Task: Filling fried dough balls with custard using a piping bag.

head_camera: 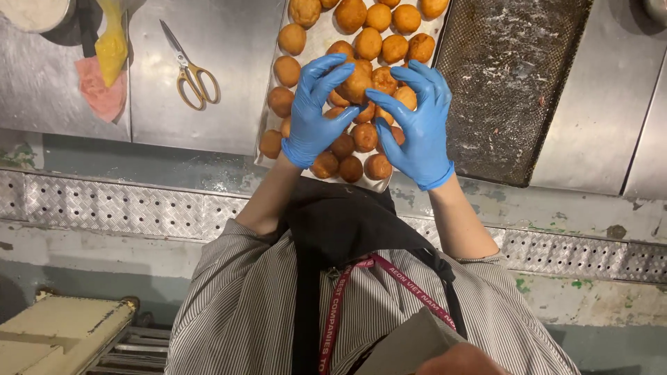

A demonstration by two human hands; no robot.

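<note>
Both gloved hands are working over the metal tray [272, 142] of fried dough balls [365, 135] right now. The left hand [314, 114] is hovering with fingers spread wide and curled, fingertips coming down onto the heap near the tray's middle. The right hand [417, 121] is mirroring it, fingers splayed, thumb reaching in toward one golden ball [357, 85] sitting between the two hands; neither hand is clearly gripping yet, more cupping from both sides.

Judging by the tray, the balls are already fried and browned, piled loosely from the far end down to the near edge, so any sorting or shifting is looking barely begun.

Room for moving: the near tray edge is sitting close to the counter's front edge, with balls right up against it. To the right, a dark mesh rack [511, 76] is lying just beside the tray. To the left, bare steel, then scissors [189, 68] well apart, and a yellow piping bag [111, 45] near the far left corner.
</note>
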